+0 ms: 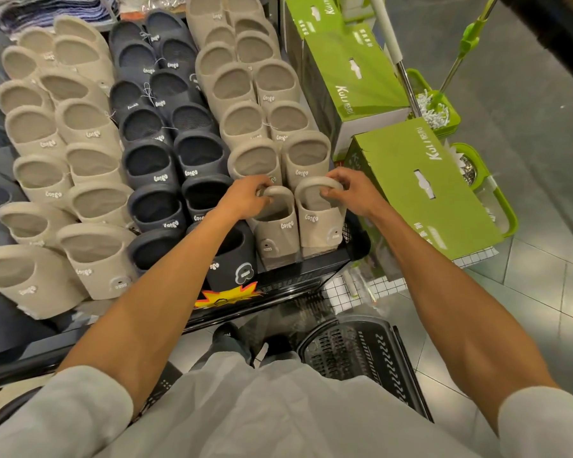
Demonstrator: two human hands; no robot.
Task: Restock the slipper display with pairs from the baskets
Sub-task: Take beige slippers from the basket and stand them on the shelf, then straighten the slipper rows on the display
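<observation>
A sloped display rack (298,276) holds rows of beige slippers and dark navy slippers (153,160) standing on end. At the front of the right-hand beige column stands one beige pair. My left hand (245,196) grips the heel rim of its left slipper (275,226). My right hand (354,193) grips the heel rim of its right slipper (318,223). Both slippers rest upright at the rack's front right corner. A black plastic basket (354,352) sits on the floor below, and I see nothing inside it.
Green boxed mop sets (420,183) and mop buckets (437,107) stand close on the right of the rack. An orange price sticker (225,295) is on the rack's front edge. Grey tiled floor lies to the right. My feet are under the rack's edge.
</observation>
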